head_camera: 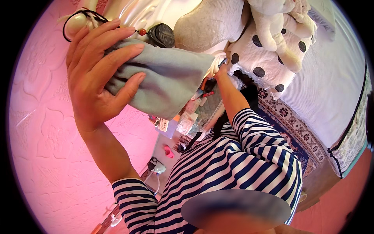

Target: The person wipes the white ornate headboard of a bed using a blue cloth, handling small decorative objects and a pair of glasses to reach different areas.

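My left hand (93, 73) is raised at the upper left, its fingers spread over a grey-green cloth (157, 79); whether they grip it cannot be told. The cloth hangs from near that palm toward the headboard's carved edge at the centre. My right hand (222, 70) is mostly hidden at the edge of the headboard, beside the cloth's right end. A dark carved pendant (160, 35) with a red bead (142, 32) on a black cord hangs above the cloth. The cord loops round a rounded cream knob (76, 25).
A cream padded shape (207, 26), plush toys (270, 26) and a white cushion with black spots (268, 67) lie at the upper right, beside a bed (324, 96). Small items crowd a cabinet top (209, 112). A pink embossed wall (49, 117) stands at left.
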{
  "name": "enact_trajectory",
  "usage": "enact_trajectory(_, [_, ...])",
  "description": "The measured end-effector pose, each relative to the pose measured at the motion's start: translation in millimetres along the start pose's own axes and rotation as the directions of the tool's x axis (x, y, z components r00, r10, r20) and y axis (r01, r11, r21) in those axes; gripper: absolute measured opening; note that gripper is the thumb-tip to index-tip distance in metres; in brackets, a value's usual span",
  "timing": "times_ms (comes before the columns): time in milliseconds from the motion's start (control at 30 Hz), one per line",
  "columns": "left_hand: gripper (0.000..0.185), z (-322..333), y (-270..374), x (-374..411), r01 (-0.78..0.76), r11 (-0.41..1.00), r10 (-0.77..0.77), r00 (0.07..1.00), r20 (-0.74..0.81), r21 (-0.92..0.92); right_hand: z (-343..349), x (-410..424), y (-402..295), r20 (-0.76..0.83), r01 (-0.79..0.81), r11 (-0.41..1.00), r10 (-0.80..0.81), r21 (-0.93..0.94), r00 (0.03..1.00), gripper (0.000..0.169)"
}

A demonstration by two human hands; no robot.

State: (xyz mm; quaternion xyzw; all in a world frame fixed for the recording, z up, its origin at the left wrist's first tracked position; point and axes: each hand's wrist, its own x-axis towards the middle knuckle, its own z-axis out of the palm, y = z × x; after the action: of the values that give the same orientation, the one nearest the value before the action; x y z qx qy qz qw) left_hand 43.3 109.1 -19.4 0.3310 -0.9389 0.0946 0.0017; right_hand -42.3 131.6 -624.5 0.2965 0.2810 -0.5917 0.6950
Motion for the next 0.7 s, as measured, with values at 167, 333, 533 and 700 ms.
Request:
enact_trajectory(167, [0.033, 0.1, -2.3, -0.5, -0.009, 1.0, 0.009, 1.0, 0.005, 0.0, -21.6, 31.8, 1.8, -0.062, 0.079, 0.996, -0.081, -0.034, 0.995, 0.052])
enact_trajectory(333, [0.034, 0.9, -3.1, 1.7, -0.019, 1.0, 0.019, 1.0, 0.007, -0.005, -33.9, 54.4, 4.1, -0.156, 0.19, 0.972, -0.211, -0.138, 0.965, 0.052])
enact_trajectory(533, [0.034, 1.1, -2.7, -0.7, -0.003, 1.0, 0.003, 1.0, 0.014, -0.005, -9.9, 21.0, -1.8, -0.324, 0.197, 0.925, -0.304, -0.325, 0.896, 0.043])
enact_trajectory(700, [0.035, -0.6, -2.5, 0.8, -0.013, 1.0, 0.013, 1.0, 0.018, 0.004, -10.7, 40.9, -25.2, -0.079, 0.169, 0.985, -0.166, 0.027, 0.983, 0.041])
